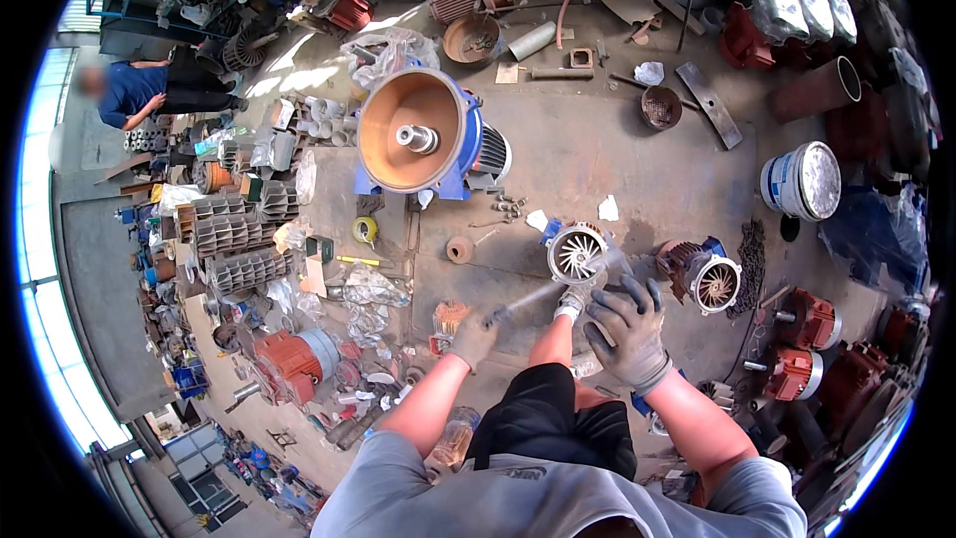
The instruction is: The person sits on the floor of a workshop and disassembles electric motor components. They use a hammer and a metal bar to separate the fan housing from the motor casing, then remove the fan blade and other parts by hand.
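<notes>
My left hand, in a grey work glove, is closed around the end of a long-handled, hammer-like tool. The tool is smeared by motion, and its far end blurs near a motor housing with a pale ring and radial fan blades. Gloved as well, my right hand is raised with its fingers spread, holding nothing. It is nearest to that housing's lower right side. My foot rests against the housing's near edge. A second finned motor lies to the right on the floor.
A large blue motor with an orange-brown bell stands ahead. A white bucket is at the right, near a dark chain. Red motors line the right side. Scrap parts crowd the left, where another person stands far off.
</notes>
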Action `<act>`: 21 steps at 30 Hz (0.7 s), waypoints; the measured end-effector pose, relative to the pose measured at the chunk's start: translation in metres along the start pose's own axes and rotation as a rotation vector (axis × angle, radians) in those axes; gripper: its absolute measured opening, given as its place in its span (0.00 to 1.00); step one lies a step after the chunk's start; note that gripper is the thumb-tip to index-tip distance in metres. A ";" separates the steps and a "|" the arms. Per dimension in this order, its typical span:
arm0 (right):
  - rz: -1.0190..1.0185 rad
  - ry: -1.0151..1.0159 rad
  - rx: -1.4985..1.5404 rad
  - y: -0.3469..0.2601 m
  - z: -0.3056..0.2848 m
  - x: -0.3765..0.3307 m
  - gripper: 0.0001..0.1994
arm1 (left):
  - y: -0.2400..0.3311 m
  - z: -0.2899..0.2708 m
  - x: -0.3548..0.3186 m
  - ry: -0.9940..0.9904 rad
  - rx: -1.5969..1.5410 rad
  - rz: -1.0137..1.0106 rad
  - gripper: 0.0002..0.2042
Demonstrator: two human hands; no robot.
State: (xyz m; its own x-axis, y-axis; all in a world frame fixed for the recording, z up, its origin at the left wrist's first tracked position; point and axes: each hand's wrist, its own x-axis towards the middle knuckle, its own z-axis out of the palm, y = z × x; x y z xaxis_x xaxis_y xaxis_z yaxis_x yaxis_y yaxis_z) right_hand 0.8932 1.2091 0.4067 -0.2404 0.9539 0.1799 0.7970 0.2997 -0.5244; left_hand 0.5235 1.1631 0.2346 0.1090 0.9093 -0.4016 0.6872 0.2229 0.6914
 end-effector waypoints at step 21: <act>1.149 -0.182 0.314 0.055 -0.021 -0.279 0.15 | -0.008 -0.087 0.315 0.484 0.534 -0.684 0.13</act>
State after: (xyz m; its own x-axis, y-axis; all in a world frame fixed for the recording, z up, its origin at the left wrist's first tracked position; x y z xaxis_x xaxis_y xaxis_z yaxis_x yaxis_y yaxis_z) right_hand 1.0155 0.9587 0.3454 0.4260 0.6475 -0.6318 0.4335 -0.7591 -0.4857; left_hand 0.4900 1.4782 0.1547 -0.6544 0.7161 -0.2426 0.7392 0.6734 -0.0063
